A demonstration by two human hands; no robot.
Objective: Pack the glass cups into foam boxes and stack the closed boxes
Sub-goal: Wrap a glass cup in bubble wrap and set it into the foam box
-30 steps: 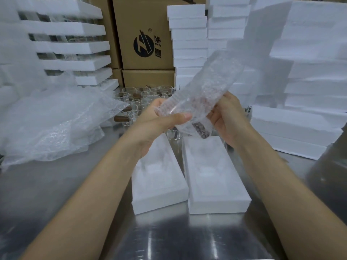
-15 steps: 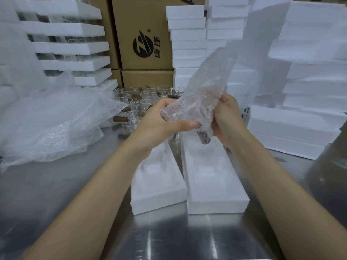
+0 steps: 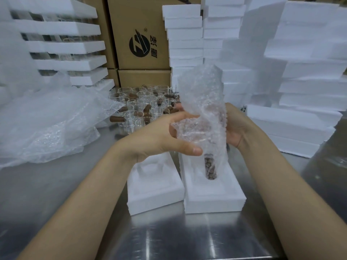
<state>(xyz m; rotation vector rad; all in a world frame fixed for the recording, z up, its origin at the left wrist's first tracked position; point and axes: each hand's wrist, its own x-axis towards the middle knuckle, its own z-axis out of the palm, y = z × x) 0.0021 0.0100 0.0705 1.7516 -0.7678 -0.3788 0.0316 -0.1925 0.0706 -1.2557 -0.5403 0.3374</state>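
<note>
1. You are wrapping one cup [image 3: 210, 166] in bubble wrap [image 3: 202, 94]. It is not going into a box yet.
2. Two open foam boxes [image 3: 214, 199] are lying just under your hands. Both are looking empty.
3. Many bare cups [image 3: 142, 104] are waiting behind your left hand [image 3: 161, 136]. I think most of the packing is yet to do.
4. Your left hand is curling round the wrapped cup, and its thumb is pressing on the front.
5. Your right hand [image 3: 236, 128] is holding the bubble wrap from the other side. Its fingers are hiding behind it.
6. The cup is sitting between your two hands. Its brown handle is hanging down below your left thumb.
</note>
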